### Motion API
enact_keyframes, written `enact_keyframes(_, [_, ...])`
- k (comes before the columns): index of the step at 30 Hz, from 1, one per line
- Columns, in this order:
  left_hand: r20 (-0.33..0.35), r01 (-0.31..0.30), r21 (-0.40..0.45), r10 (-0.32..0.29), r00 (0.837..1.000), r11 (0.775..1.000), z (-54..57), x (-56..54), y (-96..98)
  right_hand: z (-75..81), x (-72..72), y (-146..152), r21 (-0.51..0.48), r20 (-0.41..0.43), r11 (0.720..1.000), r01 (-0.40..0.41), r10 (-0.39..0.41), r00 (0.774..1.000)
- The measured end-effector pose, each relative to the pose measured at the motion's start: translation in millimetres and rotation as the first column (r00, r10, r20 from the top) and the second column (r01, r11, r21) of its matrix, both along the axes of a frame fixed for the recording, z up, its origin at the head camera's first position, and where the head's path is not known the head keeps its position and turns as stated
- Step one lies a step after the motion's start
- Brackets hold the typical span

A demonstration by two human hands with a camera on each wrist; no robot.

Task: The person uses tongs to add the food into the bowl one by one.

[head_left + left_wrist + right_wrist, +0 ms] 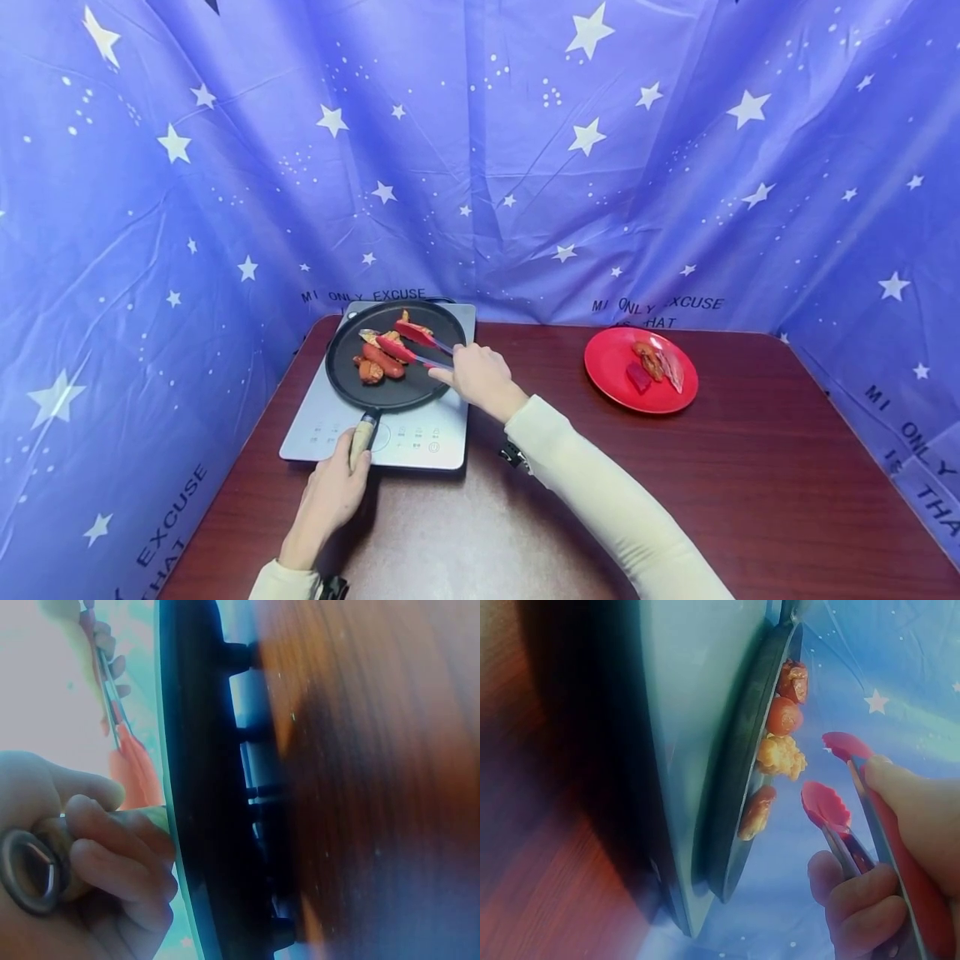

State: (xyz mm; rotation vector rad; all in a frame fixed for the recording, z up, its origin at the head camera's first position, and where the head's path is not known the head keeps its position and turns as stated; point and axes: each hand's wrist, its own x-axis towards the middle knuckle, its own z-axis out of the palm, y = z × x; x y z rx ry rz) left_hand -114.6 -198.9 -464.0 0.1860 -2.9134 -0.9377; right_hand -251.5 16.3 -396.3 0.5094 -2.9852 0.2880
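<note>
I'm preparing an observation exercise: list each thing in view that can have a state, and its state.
Left hand: gripping the pan handle
Right hand: holding the tongs
Tongs: spread open
Pan: on the cooktop, food inside
Cooktop: on or off unclear
Plate: face up, bearing other food

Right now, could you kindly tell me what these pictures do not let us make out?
Head view: the control labels on the induction cooktop are too small to read.
Head view: the left hand covers part of the frying pan handle.
Head view: the right hand hides the rear end of the red-tipped tongs.
Left wrist view: glare washes out detail at the picture's upper left.
</note>
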Motion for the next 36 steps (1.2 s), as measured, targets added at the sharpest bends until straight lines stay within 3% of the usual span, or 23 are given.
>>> enact_keyframes(18, [-0.008,-0.003,-0.004,0.003,1.000,1.000,1.8,-2.4,-2.0,0.0,4.9,31.1,-0.041,-0.051,0.999,0.033,-0.035,0.998])
enact_keyframes(36, [0.005,-0.002,0.001,0.002,1.000,1.000,-1.7,-2.2,-0.4,-15.0,14.5,100.9,-0.105,-0.107,0.990,0.094,-0.106,0.989])
